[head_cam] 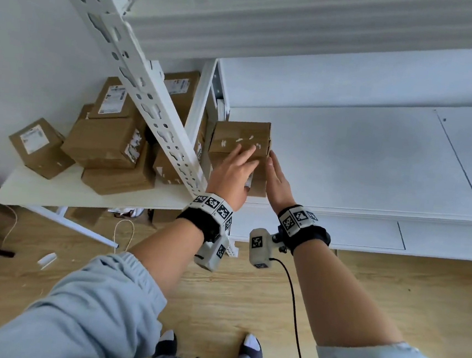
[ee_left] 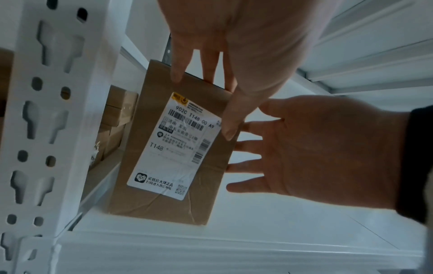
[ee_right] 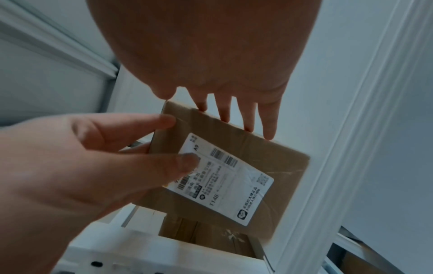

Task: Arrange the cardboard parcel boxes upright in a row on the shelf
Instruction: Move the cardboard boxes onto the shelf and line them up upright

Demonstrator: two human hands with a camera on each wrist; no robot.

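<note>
One cardboard parcel box (head_cam: 240, 134) stands upright at the left end of the white shelf (head_cam: 346, 160), beside the shelf's post. A white shipping label (ee_left: 173, 146) covers its front face. My left hand (head_cam: 234, 173) lies over the box's top front edge, its straight fingers on the top and its thumb (ee_left: 230, 126) on the front by the label. My right hand (head_cam: 278, 180) is flat against the box's right side, with its fingers (ee_left: 246, 158) straight and spread. The right wrist view shows the same box (ee_right: 281, 166) between both hands.
Several more cardboard boxes (head_cam: 105, 143) lie in a loose pile on a white table (head_cam: 40, 191) left of the perforated post (head_cam: 140, 83). The shelf board runs bare to the right of the box. An upper shelf (head_cam: 301, 26) hangs close overhead. The floor below is wood.
</note>
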